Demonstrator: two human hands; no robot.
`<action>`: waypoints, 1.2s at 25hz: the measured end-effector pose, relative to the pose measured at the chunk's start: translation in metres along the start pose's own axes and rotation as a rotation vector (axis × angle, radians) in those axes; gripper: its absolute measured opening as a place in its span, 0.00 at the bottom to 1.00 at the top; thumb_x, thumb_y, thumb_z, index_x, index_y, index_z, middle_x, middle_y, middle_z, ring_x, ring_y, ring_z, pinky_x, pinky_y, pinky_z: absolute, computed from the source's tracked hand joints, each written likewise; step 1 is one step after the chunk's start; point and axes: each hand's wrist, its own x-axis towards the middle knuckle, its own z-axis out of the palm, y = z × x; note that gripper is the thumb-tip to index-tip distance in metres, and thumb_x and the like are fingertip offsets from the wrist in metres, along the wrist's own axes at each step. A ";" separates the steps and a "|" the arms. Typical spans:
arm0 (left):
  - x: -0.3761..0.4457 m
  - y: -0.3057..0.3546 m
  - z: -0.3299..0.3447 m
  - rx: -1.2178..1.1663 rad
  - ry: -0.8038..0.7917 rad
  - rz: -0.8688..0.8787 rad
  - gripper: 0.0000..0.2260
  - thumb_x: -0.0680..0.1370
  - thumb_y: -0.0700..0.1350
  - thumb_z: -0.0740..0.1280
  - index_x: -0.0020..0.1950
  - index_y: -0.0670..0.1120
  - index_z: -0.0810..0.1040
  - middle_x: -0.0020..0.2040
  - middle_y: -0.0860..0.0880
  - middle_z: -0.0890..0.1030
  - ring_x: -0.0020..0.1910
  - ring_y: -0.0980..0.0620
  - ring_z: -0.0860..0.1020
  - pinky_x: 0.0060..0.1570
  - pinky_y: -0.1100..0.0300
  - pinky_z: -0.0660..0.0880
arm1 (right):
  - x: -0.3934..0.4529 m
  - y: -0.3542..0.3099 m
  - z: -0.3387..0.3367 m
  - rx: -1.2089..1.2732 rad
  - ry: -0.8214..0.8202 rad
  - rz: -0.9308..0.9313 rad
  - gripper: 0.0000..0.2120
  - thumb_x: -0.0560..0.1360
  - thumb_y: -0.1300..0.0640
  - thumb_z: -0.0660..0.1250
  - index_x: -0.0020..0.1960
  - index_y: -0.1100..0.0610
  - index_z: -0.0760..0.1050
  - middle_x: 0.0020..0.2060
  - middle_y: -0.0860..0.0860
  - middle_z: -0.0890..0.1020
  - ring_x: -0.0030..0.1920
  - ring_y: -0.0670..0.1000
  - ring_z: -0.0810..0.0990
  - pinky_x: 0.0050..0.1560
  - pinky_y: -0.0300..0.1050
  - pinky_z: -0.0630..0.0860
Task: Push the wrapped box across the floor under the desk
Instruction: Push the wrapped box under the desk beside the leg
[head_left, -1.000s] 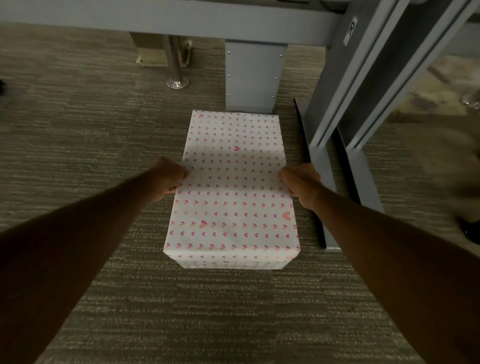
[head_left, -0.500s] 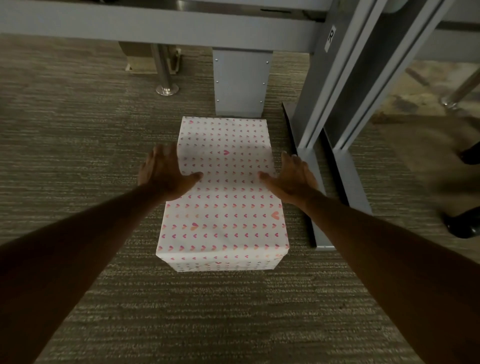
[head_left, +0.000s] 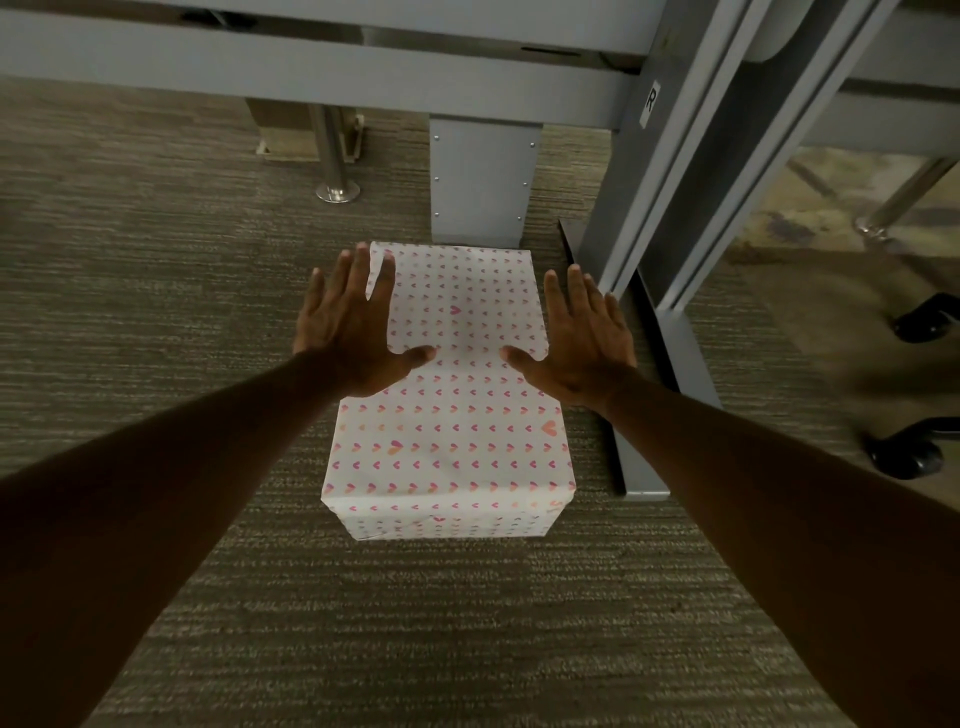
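We read only one piece of text: a single capital letter "R", printed dark on a small white label (head_left: 651, 102) stuck to the grey metal upright (head_left: 623, 171) of the desk frame, at the upper right. The letter lies turned on its side. We find no brand, number or other sign legible elsewhere.

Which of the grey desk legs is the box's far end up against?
The short, wide grey panel leg with the screws, straight ahead of the wrapped box. The tall slanted legs stand off to its right, beside it.
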 end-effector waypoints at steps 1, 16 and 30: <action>-0.002 -0.001 -0.001 0.003 -0.011 0.003 0.51 0.68 0.73 0.61 0.79 0.46 0.44 0.80 0.39 0.46 0.78 0.39 0.45 0.73 0.42 0.44 | -0.001 -0.002 -0.001 0.001 -0.003 0.004 0.53 0.72 0.25 0.54 0.83 0.56 0.41 0.84 0.60 0.44 0.83 0.61 0.44 0.80 0.60 0.42; 0.001 -0.012 0.027 -0.207 -0.159 -0.160 0.43 0.68 0.64 0.69 0.76 0.47 0.57 0.73 0.39 0.65 0.72 0.37 0.62 0.66 0.38 0.64 | 0.000 -0.001 0.011 0.252 -0.085 0.142 0.50 0.72 0.30 0.65 0.82 0.56 0.51 0.79 0.60 0.63 0.78 0.64 0.63 0.74 0.63 0.66; -0.013 -0.029 0.045 -0.914 -0.367 -0.644 0.05 0.78 0.41 0.64 0.47 0.41 0.77 0.44 0.42 0.80 0.44 0.46 0.79 0.38 0.55 0.75 | 0.004 0.012 0.048 0.889 -0.179 0.470 0.20 0.72 0.49 0.77 0.59 0.58 0.82 0.55 0.56 0.86 0.47 0.53 0.86 0.43 0.45 0.84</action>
